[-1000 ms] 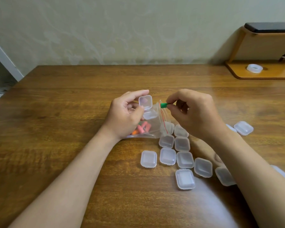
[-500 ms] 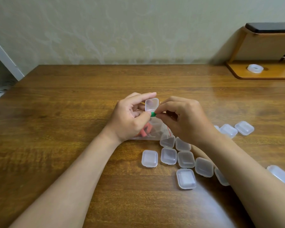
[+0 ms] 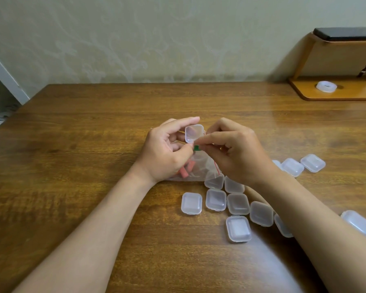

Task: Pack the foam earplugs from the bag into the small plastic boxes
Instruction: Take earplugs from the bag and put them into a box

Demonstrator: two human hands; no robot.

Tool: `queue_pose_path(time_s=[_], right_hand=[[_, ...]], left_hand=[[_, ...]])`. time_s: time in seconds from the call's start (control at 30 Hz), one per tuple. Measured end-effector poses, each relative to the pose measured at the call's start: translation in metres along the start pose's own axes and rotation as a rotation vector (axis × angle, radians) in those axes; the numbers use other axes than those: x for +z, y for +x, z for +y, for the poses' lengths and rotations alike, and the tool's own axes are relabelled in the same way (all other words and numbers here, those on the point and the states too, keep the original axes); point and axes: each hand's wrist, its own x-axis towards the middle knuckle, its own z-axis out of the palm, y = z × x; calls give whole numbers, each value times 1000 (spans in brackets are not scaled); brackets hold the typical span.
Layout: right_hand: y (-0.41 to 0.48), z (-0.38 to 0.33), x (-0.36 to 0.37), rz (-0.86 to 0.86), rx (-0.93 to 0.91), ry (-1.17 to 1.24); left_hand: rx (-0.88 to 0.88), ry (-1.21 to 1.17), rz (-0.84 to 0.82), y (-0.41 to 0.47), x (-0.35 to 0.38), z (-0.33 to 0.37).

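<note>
- Grips a small clear box (image 3: pixel 194 133) in the left hand (image 3: pixel 163 153), fingers curled round it, forefinger laid along the top edge of the raised lid, thumb low on the near side; holds it just above the bag (image 3: pixel 201 171).
- Pinches a green earplug (image 3: pixel 196 147) between thumb and forefinger of the right hand (image 3: pixel 237 153), other fingers curled in; keeps it just under the raised lid, beside the left thumb tip, above the bag.
- Cannot tell whether the earplug touches the bottom half of the box, hidden behind the thumbs.
- Shows the bag lying on the wooden table (image 3: pixel 93 134), crumpled, partly under both hands, with a thin red line near its right edge.
- Inside the bag, at its left end and partly behind the left hand: pink earplugs (image 3: pixel 187 168).
- Touching the near right corner of the bag and spreading nearer and rightward from it: a cluster of shut boxes (image 3: pixel 238 204), packed side by side, some under the right forearm.
- Right of the bag, beyond the right wrist: three more boxes (image 3: pixel 292 167), lids down.
- Well to the right of the bag and nearer, beside the right forearm: a lone box (image 3: pixel 357 223).
- Far behind and right of the bag, against the wall (image 3: pixel 135 39): a wooden stand (image 3: pixel 347 96) with a white ring (image 3: pixel 326 86) on its base and a black slab (image 3: pixel 347 33) on top.
</note>
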Motion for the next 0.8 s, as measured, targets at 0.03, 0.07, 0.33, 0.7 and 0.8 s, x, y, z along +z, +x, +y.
queue_pose_path(time_s=[0.03,0.07,0.33,0.7,0.8], right_hand=[[0,-1,-2,21,21,7],[1,-1,-5,39,45,9],[0,2,-10,-45,162,-62],[2,-8,-13,-179,100,-24],[1,-2,-10,-189,87,-133]], left_hand=[[-7,-3,7,0,0,0],[-9,-1,19,0,0,1],[9,-14,141,4,-3,4],[-4,138,423,12,-21,3],[-62,229,405,12,-24,-1]])
